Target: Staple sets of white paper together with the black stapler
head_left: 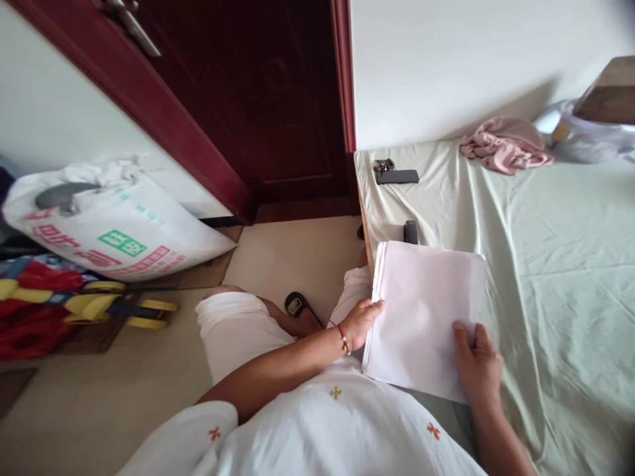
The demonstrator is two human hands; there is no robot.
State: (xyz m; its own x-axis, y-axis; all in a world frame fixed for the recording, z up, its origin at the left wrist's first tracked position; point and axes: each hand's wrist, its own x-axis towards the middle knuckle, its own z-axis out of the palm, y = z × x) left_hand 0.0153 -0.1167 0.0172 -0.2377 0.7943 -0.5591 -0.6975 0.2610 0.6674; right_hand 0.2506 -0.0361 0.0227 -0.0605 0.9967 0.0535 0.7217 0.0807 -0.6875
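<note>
A stack of white paper sheets (424, 311) lies at the near left edge of a bed or table covered with a pale green cloth (575, 264). My left hand (360, 322) grips the stack's left edge, thumb on top and the other fingers hidden beneath. At the right edge my right hand (479, 363) holds the stack too, its thumb resting on the top sheet. Just beyond the far edge of the paper is a small black object, perhaps a stapler (411, 232).
Farther back are a dark phone-like object (397, 176), keys (383, 164), a pink cloth (506, 145) and a plastic bag (590, 135). A full white sack (119, 221) and a yellow-wheeled item (94, 303) stand left, near a dark red door (278, 99).
</note>
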